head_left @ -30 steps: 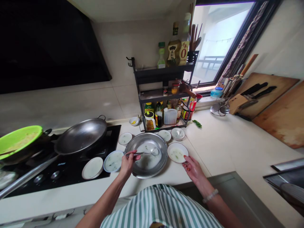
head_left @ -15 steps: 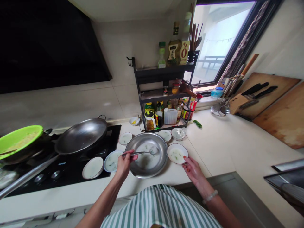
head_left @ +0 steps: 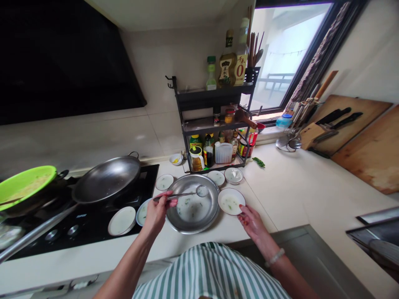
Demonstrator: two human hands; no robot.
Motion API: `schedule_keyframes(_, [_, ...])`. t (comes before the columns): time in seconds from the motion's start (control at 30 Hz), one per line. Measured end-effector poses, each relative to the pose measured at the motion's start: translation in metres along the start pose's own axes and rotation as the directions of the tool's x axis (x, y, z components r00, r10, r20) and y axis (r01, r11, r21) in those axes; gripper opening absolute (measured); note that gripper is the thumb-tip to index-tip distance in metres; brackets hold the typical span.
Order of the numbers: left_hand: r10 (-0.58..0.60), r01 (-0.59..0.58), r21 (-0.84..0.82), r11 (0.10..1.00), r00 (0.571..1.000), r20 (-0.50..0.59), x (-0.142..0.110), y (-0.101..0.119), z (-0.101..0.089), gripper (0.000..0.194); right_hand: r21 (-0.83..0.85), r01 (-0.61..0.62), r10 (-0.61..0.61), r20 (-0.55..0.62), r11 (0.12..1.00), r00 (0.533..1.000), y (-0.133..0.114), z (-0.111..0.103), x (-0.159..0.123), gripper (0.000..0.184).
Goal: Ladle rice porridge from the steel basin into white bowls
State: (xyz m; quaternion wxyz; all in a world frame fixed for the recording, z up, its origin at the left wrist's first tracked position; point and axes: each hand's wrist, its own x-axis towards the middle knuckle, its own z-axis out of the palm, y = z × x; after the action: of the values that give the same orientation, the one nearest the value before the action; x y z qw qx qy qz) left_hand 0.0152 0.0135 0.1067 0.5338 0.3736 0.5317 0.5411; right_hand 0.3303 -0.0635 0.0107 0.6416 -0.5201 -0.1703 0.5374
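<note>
head view: ladle (head_left: 201, 191) higher than before

Head-worn view, forward and down

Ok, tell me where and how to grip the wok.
Take the wok by its long handle, probably from the near left: the handle slants out that way, a long bar that a palm could wrap, while the rim is wide and curved. The left hand is nearer, but holds the ladle.
</note>
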Motion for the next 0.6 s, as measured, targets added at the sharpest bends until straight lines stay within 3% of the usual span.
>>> schedule_keyframes(0.23, [0.061,-0.058,-0.032,0.998,0.993,0.099,-0.020,0.035,0.018,0.044,0.013,-0.015,0.015,0.012,1.000,1.000,0.001,0.004,0.000,0.036])
schedule_keyframes(0.4, [0.122,-0.132,0.023,0.991,0.960,0.251,-0.035,0.039,0.034,0.045,0.045,-0.036,0.036,0.016,0.998,0.999,0.004,0.008,0.000,0.037])
schedule_keyframes(0.5, [0.185,-0.225,0.067,0.972,0.909,0.374,-0.043,0.034,0.041,0.044,0.054,-0.037,0.035,0.023,0.998,0.999,0.005,0.010,-0.001,0.038])
schedule_keyframes(0.6, [0.273,-0.388,0.121,0.914,0.807,0.524,-0.050,0.029,0.043,0.040,0.054,-0.025,0.023,0.025,0.998,0.999,0.005,0.011,-0.002,0.038])
